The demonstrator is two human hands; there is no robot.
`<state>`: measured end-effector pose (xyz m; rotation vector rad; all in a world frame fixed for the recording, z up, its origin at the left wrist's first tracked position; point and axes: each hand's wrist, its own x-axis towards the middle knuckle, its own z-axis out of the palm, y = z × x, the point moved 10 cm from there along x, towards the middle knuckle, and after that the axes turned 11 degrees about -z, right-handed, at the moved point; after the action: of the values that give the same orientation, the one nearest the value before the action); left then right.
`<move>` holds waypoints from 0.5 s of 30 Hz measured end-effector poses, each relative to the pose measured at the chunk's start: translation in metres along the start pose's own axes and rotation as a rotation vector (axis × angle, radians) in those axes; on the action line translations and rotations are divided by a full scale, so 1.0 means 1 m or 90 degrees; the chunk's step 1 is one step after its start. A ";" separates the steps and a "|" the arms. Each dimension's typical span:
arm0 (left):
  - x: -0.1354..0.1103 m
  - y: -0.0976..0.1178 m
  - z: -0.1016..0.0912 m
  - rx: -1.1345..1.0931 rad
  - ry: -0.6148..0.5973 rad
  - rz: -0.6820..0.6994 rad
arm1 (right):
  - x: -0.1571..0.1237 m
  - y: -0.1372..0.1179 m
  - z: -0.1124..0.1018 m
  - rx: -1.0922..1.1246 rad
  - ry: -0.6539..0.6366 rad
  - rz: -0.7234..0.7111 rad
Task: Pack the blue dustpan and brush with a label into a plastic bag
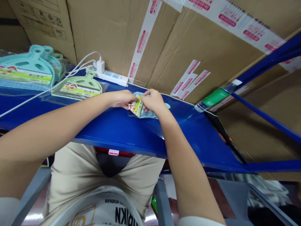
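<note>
My left hand (pixel 122 99) and right hand (pixel 154 101) meet over the blue shelf (pixel 117 128), almost touching, just beyond the middle of its front edge. The left fingers are pinched on the near left corner of a small printed card (pixel 136 108), yellow with red figures, which stands tilted between the two hands. The right fingers are curled down and closed on the clear bag (pixel 147 113) lying flat on the shelf under the card; its mouth is hidden under my knuckles, so I cannot tell how far the card sits inside. From my hands, at ten o'clock lies a pale green scoop (pixel 80 86) in its own clear wrap, and farther out at nine o'clock a stack of teal scoops (pixel 28 67). At eleven o'clock a white power strip (pixel 113 77) rests against the cardboard boxes (pixel 188 40), with a white charger (pixel 100 66) plugged in and its cable (pixel 35 95) trailing off toward nine o'clock. At three o'clock a green-labelled packet (pixel 215 98) leans on the blue frame.
</note>
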<state>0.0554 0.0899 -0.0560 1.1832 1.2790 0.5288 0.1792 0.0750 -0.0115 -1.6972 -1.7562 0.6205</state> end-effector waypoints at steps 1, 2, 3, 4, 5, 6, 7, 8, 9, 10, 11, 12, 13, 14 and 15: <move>-0.001 0.002 -0.002 0.006 0.016 0.009 | -0.001 -0.001 0.003 0.014 -0.009 0.003; -0.002 0.004 -0.004 0.015 0.036 0.018 | -0.002 -0.002 0.007 0.029 -0.020 0.005; -0.004 0.007 -0.007 0.030 0.058 0.027 | -0.002 -0.002 0.010 0.043 -0.030 0.009; -0.005 0.009 -0.011 0.053 0.084 0.036 | -0.002 -0.002 0.013 0.055 -0.041 0.013; -0.007 0.012 -0.014 0.080 0.111 0.046 | -0.003 -0.001 0.016 0.063 -0.052 0.017; -0.008 0.014 -0.017 0.108 0.138 0.058 | -0.003 -0.001 0.018 0.069 -0.063 0.020; -0.010 0.017 -0.020 0.131 0.164 0.068 | -0.004 -0.001 0.019 0.071 -0.073 0.023; -0.011 0.019 -0.023 0.148 0.186 0.077 | -0.004 -0.001 0.020 0.070 -0.081 0.025; -0.012 0.021 -0.024 0.159 0.201 0.084 | -0.004 -0.001 0.020 0.070 -0.086 0.027; -0.012 0.023 -0.026 0.166 0.212 0.087 | -0.004 -0.001 0.021 0.071 -0.088 0.029; -0.012 0.023 -0.026 0.174 0.214 0.086 | -0.004 -0.001 0.020 0.072 -0.089 0.031; -0.013 0.023 -0.025 0.184 0.211 0.081 | -0.004 -0.001 0.020 0.074 -0.089 0.030; -0.013 0.023 -0.024 0.194 0.202 0.073 | -0.004 -0.001 0.020 0.075 -0.089 0.028; -0.013 0.022 -0.023 0.201 0.187 0.063 | -0.004 -0.001 0.020 0.076 -0.090 0.026; -0.013 0.021 -0.021 0.205 0.169 0.053 | -0.004 -0.001 0.021 0.076 -0.090 0.024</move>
<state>0.0381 0.0943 -0.0289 1.4742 1.5893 0.5678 0.1640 0.0729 -0.0257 -1.6423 -1.7489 0.8647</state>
